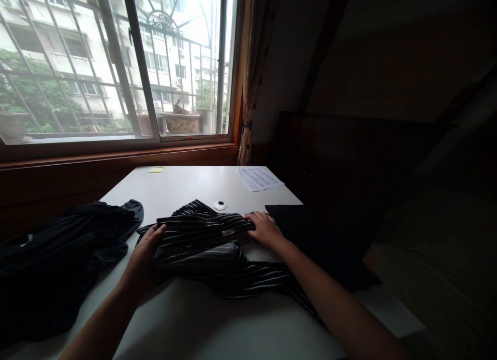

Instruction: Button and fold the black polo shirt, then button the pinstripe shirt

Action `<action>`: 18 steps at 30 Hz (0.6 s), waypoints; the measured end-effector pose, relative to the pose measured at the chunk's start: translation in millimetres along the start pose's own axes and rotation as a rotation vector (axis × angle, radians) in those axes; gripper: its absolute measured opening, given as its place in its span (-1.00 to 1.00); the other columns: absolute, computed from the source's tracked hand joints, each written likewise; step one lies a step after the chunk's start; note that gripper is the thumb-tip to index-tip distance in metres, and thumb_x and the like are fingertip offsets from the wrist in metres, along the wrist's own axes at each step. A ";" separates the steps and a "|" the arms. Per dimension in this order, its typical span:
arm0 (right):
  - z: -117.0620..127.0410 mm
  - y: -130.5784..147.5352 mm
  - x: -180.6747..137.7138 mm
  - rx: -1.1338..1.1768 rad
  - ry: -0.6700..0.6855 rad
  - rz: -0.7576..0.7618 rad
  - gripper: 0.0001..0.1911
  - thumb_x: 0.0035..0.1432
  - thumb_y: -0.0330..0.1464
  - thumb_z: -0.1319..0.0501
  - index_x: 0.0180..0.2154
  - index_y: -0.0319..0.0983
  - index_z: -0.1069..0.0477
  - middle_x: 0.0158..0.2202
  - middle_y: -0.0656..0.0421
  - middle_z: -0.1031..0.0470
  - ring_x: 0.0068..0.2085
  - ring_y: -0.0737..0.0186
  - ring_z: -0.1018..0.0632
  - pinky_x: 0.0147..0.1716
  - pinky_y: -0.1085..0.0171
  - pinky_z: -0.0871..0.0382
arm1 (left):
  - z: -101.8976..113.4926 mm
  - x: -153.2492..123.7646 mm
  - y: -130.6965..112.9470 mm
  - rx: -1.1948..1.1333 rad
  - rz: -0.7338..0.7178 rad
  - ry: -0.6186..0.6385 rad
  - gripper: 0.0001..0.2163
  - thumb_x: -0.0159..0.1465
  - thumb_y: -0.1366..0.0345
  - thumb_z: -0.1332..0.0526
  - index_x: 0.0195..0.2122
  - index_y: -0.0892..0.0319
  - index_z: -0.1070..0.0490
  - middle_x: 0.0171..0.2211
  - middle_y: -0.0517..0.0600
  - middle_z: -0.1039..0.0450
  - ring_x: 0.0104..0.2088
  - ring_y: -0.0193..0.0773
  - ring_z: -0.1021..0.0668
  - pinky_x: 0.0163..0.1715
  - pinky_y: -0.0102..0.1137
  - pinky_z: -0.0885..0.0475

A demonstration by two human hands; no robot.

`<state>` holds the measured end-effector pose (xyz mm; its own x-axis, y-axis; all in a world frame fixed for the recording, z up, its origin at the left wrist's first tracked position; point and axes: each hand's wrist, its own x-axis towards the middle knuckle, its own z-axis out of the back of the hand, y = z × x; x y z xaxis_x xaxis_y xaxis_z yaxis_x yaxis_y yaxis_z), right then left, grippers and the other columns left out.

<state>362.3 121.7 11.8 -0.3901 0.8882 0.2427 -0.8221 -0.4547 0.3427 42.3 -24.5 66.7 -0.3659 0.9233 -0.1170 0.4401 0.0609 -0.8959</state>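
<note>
A black shirt with thin white stripes (194, 230) lies bunched on the white table in front of me, one striped part trailing toward the lower right. A small pale label shows near its upper middle. My left hand (145, 251) grips the shirt's left edge, thumb on top and the other fingers mostly hidden. On the opposite side, my right hand (266, 229) is closed over the upper right edge with bent fingers. A dark garment (73, 241) lies heaped left of my left hand. Beyond my right forearm is another dark cloth (330, 241), its shape hard to make out.
The white table (186, 186) stands before a barred window (178, 75) with a tied curtain (248, 101). Printed sheets (259, 178) lie at the table's far right, a yellow note (156, 169) at the far left. A round white object with a dark centre (220, 205) sits behind the shirt.
</note>
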 end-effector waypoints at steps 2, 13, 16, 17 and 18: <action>4.8 -2.0 0.1 0.047 0.036 0.017 -0.65 0.01 -0.28 -0.37 -0.11 -0.18 -0.51 -0.17 0.09 -0.45 -0.04 0.04 -0.42 0.02 0.06 -0.26 | 9.1 8.8 -3.4 -0.034 -0.026 0.013 -0.67 0.13 0.29 -0.38 -0.07 0.17 -0.45 -0.35 -0.04 -0.53 -0.45 -0.29 -0.58 -0.48 -0.48 -0.51; 28.8 -4.1 -29.7 0.335 0.255 0.102 -0.22 -0.10 -0.37 -0.40 0.20 -0.18 -0.26 0.07 0.04 -0.45 -0.02 0.11 -0.52 -0.03 0.17 -0.40 | 16.5 9.3 3.1 0.091 -0.277 0.107 -0.27 0.11 0.33 -0.40 0.26 -0.16 -0.13 0.06 -0.02 -0.43 -0.08 -0.18 -0.59 -0.13 -0.32 -0.56; 24.9 10.4 -39.6 0.367 0.249 0.174 -0.29 -0.09 -0.41 -0.35 0.16 -0.17 -0.34 0.06 0.07 -0.49 0.01 0.08 -0.51 0.04 0.15 -0.35 | 14.1 10.6 27.1 0.521 -0.397 0.222 -0.19 0.10 0.20 -0.42 0.33 -0.16 -0.03 0.27 0.07 -0.21 0.20 0.04 -0.38 0.13 -0.07 -0.37; 23.7 15.8 -42.6 0.387 0.256 0.194 -0.39 -0.06 -0.42 -0.32 0.10 -0.18 -0.41 -0.01 0.10 -0.53 -0.04 0.09 -0.53 0.00 0.18 -0.37 | 15.9 13.0 36.7 0.691 -0.473 0.265 -0.17 0.09 0.18 -0.43 0.34 -0.12 -0.05 0.30 0.10 -0.16 0.26 0.10 -0.30 0.20 -0.01 -0.27; 22.9 20.8 -45.4 0.413 0.270 0.201 -0.49 -0.03 -0.43 -0.29 0.03 -0.19 -0.46 -0.09 0.14 -0.57 -0.11 0.12 -0.55 -0.06 0.21 -0.40 | 18.7 15.9 46.1 0.838 -0.535 0.300 -0.18 0.09 0.16 -0.42 0.34 -0.10 -0.06 0.30 0.13 -0.15 0.28 0.15 -0.25 0.22 0.04 -0.21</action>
<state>372.4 70.4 28.7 -0.6610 0.7413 0.1167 -0.5094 -0.5575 0.6555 41.5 -14.2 15.5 -0.0762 0.9165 0.3928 -0.4731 0.3135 -0.8234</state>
